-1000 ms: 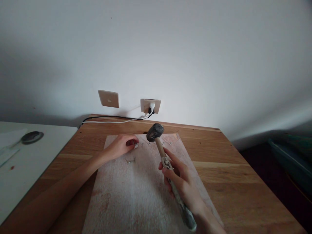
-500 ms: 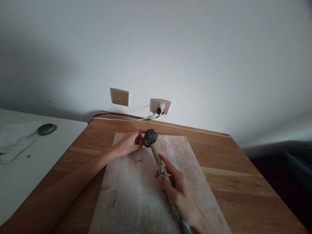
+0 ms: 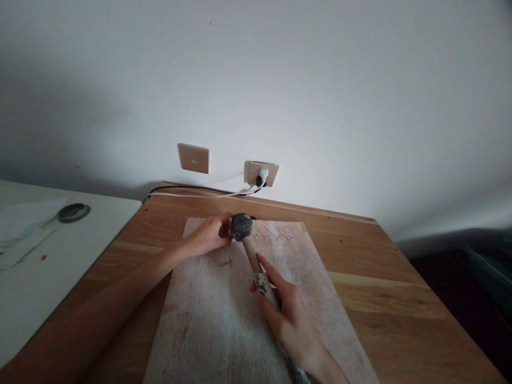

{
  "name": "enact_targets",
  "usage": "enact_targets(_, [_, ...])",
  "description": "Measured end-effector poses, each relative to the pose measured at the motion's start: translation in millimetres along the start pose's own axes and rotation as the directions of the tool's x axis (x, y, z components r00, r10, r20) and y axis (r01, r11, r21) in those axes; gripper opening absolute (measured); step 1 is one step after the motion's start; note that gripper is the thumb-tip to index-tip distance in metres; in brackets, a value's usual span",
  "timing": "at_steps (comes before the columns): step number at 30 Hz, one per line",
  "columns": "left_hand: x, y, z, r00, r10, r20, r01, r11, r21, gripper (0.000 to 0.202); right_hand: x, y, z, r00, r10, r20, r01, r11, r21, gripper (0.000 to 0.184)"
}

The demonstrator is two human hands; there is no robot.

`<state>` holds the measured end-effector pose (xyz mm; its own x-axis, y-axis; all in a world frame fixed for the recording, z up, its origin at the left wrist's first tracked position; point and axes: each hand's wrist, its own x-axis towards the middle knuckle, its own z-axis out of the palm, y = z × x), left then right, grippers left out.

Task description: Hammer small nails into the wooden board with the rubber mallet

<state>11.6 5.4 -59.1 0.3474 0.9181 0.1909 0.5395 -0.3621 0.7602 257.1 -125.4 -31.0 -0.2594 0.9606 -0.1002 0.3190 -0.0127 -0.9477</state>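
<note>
My right hand (image 3: 288,314) is wrapped round the wooden handle of a hammer (image 3: 248,248). Its dark head is down near the far end of a pale, whitewashed board (image 3: 224,320) that lies on a wooden table (image 3: 384,304). My left hand (image 3: 208,236) rests on the board just left of the hammer head, fingers pinched together on something small that I cannot make out. A loose nail (image 3: 226,262) lies on the board below that hand. Several nails (image 3: 276,233) stand in a row to the right of the hammer head.
A white table (image 3: 52,266) stands to the left with a dark round object (image 3: 73,212) and papers on it. On the wall are a blank plate (image 3: 193,158) and a socket (image 3: 261,173) with a white plug; cables (image 3: 192,193) run along the table's back edge.
The hammer head has come down and to the left, from raised above the board to right beside my left fingers. The view has shifted slightly; my left hand stays in place.
</note>
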Motion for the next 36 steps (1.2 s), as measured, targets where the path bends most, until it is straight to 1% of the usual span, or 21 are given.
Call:
enact_targets(4, [0,1,-1.2,1.000,-0.009,0.001,0.009,1.000,0.014,0.044,0,1,0,1.000,0.004,0.007,-0.004,1.000,0.010,0.067])
enact_targets(10, [1,-2,-2.0,1.000,-0.011,0.018,0.011,1.000,0.011,0.046,0,0,0,0.999,0.036,0.033,-0.038,0.997,0.069,0.068])
enact_targets(15, [1,-2,-2.0,1.000,-0.004,0.018,0.003,1.000,0.011,0.040,-1,1,0,0.998,0.053,0.046,-0.055,0.998,0.037,0.070])
enact_targets(20, [0,-2,-0.6,1.000,0.005,0.019,-0.005,1.000,-0.007,0.047,0,-1,0,0.998,0.056,0.037,-0.057,0.997,0.048,0.070])
enact_targets(22, [0,-3,-0.6,1.000,0.006,0.030,-0.006,1.000,-0.015,0.048,0,-2,0,0.998,0.054,0.042,-0.056,0.996,0.070,0.068])
enact_targets(26, [2,4,-9.1,0.998,-0.025,0.057,0.024,0.999,0.022,0.044,-1,-1,1,0.992,0.122,0.041,-0.127,0.975,0.180,0.068])
enact_targets(27, [1,8,-13.2,0.997,-0.025,0.072,0.022,0.998,0.055,0.040,-1,-1,1,0.991,0.129,0.025,-0.132,0.971,0.201,0.068])
enact_targets(29, [0,19,-21.4,0.987,-0.004,0.159,-0.018,0.990,0.141,0.029,0,0,0,0.991,0.128,-0.024,-0.119,0.967,0.224,0.067])
enact_targets(30, [-2,25,-24.5,0.973,0.011,0.232,-0.055,0.982,0.183,0.026,0,1,-1,0.990,0.130,-0.050,-0.115,0.966,0.234,0.068])
enact_targets(31, [-4,31,-26.6,0.949,0.024,0.314,-0.096,0.971,0.217,0.024,1,1,-1,0.988,0.135,-0.075,-0.113,0.963,0.245,0.069])
enact_targets(33, [-8,40,-26.8,0.906,0.035,0.422,-0.162,0.950,0.267,0.022,3,2,-2,0.982,0.156,-0.110,-0.121,0.954,0.273,0.074])
enact_targets(34, [-10,42,-25.2,0.894,0.038,0.446,-0.183,0.940,0.287,0.020,3,2,-3,0.979,0.165,-0.118,-0.126,0.950,0.286,0.077])
enact_targets(36, [-13,45,-20.3,0.888,0.051,0.458,-0.214,0.926,0.311,0.016,4,3,-3,0.978,0.173,-0.121,-0.130,0.945,0.300,0.078])
